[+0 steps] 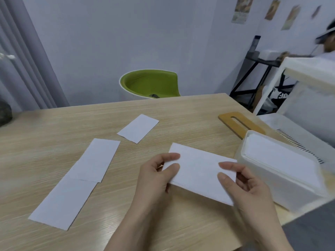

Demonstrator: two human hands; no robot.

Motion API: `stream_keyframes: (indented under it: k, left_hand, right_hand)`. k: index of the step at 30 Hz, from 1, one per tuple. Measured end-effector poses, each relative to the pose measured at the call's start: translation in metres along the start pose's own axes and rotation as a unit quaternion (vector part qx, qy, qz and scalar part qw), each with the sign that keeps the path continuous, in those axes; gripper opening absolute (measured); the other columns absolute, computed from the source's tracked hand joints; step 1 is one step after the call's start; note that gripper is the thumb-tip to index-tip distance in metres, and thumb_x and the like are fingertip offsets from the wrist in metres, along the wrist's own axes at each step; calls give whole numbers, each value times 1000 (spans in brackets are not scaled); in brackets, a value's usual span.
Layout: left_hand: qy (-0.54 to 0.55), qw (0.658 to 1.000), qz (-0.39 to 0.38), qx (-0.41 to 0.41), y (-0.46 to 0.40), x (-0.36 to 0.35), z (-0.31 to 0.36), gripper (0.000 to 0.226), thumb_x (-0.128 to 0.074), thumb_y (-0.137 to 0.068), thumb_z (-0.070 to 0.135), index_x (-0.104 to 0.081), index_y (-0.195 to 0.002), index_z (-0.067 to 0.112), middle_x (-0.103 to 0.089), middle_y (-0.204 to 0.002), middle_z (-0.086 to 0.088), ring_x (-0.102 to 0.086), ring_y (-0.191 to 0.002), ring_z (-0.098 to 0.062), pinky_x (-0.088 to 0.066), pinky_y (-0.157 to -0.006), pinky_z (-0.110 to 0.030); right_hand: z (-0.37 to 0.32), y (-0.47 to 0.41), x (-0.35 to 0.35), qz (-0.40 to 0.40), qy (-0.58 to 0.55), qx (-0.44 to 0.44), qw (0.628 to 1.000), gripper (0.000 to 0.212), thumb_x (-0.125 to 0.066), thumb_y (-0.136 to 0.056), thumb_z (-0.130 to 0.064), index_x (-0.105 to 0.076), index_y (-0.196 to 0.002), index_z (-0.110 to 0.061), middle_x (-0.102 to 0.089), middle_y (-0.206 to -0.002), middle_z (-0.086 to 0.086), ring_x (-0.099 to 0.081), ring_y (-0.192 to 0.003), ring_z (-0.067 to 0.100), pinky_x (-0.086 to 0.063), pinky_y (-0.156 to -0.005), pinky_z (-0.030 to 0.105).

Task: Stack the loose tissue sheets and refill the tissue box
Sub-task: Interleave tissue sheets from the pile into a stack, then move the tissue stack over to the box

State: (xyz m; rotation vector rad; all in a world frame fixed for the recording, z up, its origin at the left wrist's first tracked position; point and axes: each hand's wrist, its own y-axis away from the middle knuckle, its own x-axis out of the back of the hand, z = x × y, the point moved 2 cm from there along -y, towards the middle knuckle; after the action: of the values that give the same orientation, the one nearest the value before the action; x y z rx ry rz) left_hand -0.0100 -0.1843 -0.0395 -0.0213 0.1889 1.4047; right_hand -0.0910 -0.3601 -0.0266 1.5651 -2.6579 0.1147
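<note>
The tissue box [282, 171] at right is partly cut by the frame edge, its open top filled with white sheets; the wooden lid [239, 124] lies behind it on the tabletop [54, 127]. The folded tissue [199, 171], long axis running upper left to lower right, is pinched at its ends by the left hand [155, 176] and the right hand [246, 185], thumbs on top. Three loose sheets [96, 160] lie at left.
</note>
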Motion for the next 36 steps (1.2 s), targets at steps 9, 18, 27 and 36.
stream_keyframes:
  k: [9,18,27,36]
  left_hand:
    - [-36,993,-106,-24,-20,-95,16,20,-67,-86,6,-75,-96,20,-62,-79,4,-47,-54,-10,-39,-47,-24]
    - [-235,952,-159,-114,-44,-173,21,25,-65,-88,24,-69,-111,33,-59,-113,23,-52,-112,-6,-41,-104,-38]
    - [-406,872,-182,-207,-58,-195,1,35,-59,-92,32,-60,-127,33,-51,-133,15,-30,-134,-3,-4,-104,-22]
    - [-454,774,-220,-384,-59,-189,-8,44,-40,-91,45,-60,-128,34,-29,-156,12,-15,-146,-6,-3,-114,-35]
  right_hand:
    - [-16,-9,86,160,67,40,984,11,-69,-83,-10,-73,-81,-21,-45,-72,0,-38,-61,12,-33,-50,9]
    - [-11,-40,143,237,122,72,961,17,-68,-85,-20,-72,-87,-36,-56,-90,-1,-49,-84,14,-38,-76,31]
    - [2,-59,161,252,251,67,932,5,-65,-83,-31,-69,-85,-33,-61,-81,-10,-50,-99,17,-25,-83,6]
    - [4,-46,154,249,466,132,839,19,-57,-90,-33,-69,-105,-30,-56,-128,-3,-42,-124,19,-17,-100,35]
